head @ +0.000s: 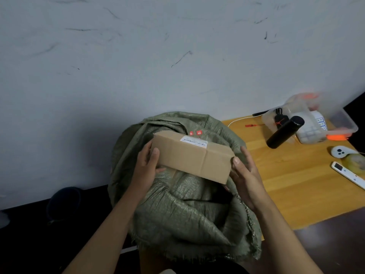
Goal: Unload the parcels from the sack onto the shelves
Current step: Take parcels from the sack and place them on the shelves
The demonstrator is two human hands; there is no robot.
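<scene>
A brown cardboard parcel [192, 156] with a white shipping label on top hangs just above the open mouth of a green woven sack [177, 210]. My left hand [147, 164] grips the parcel's left end, thumb on the front face. My right hand [244, 175] grips its right end, thumb on the corner and fingers underneath. The sack's dark opening shows below the parcel; what lies inside is hidden. No shelves are in view.
A wooden table [286, 186] stands right of the sack, carrying a black bottle [284, 132], a clear plastic box [316, 119] of small items, a white controller [340, 151] and a white remote [347, 175]. A scuffed white wall rises behind. Dark floor lies at the left.
</scene>
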